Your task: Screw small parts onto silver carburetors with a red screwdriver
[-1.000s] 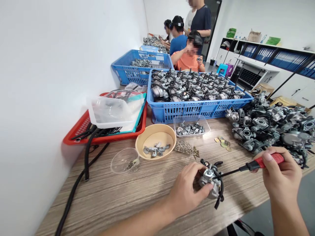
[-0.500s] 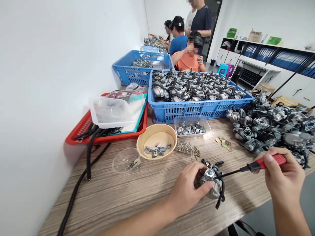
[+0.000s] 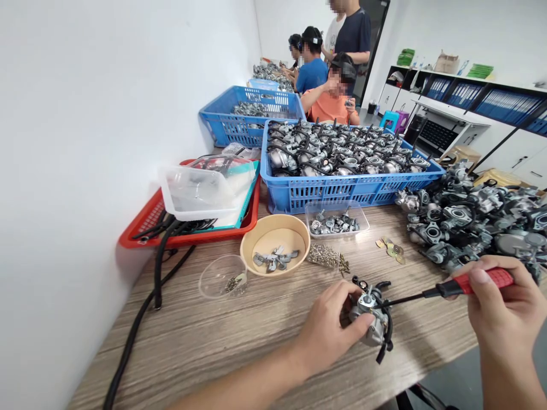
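A silver carburetor with black hoses rests on the wood-grain table, gripped on its left side by my left hand. Some of those fingers are hidden behind its body. My right hand is closed around the red handle of a screwdriver. Its dark shaft points left, with the tip at the side of the carburetor; exactly what the tip touches is too small to tell. Beyond the carburetor lie small screws and several thin brass-coloured plates.
Carburetors fill a blue crate, and more are piled at right. A beige bowl holds metal pieces, beside a clear tub of small parts. A red tray and black hose lie left. Several people sit or stand behind.
The whole view has shifted slightly to the right. Both hands keep their grips, and the screwdriver tip stays at the carburetor's side.
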### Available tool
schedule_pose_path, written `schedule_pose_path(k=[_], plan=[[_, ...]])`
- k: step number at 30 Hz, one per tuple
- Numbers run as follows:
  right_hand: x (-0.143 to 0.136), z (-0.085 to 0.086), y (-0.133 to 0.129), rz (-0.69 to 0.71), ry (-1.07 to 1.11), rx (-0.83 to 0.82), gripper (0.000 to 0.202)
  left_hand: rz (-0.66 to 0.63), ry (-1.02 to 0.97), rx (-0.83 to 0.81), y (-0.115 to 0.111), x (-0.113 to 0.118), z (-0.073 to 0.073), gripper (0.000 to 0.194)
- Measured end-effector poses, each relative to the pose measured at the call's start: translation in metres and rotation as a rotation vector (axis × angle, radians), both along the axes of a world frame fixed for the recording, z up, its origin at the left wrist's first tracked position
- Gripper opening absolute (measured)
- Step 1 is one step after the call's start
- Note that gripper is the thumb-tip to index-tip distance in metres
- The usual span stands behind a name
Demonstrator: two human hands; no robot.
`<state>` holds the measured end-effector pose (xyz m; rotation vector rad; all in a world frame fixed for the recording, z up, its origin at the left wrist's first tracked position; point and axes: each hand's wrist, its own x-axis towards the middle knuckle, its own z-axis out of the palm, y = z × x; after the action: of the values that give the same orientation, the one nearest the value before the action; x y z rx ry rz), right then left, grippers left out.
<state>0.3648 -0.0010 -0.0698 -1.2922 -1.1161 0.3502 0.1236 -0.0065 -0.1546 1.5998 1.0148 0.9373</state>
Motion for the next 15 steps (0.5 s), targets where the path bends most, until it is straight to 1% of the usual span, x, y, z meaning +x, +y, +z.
schedule_pose_path(k=[2, 8, 12, 15], plan=[[-0.001, -0.001, 0.001, 0.000, -0.011, -0.016, 0.035, 0.001, -0.002, -0.005, 0.000, 0.000, 0.000, 0.025], [0.012, -0.006, 0.008, 0.075, -0.062, 0.047, 0.031, 0.006, -0.005, -0.016, 0.000, 0.000, 0.001, 0.027], [0.013, -0.003, 0.011, 0.117, -0.098, 0.060, 0.025, -0.002, 0.003, -0.024, 0.000, 0.000, 0.001, 0.028], [0.010, 0.003, 0.012, 0.174, -0.183, 0.129, 0.020, 0.000, 0.004, -0.021, -0.001, 0.000, 0.001, 0.027]])
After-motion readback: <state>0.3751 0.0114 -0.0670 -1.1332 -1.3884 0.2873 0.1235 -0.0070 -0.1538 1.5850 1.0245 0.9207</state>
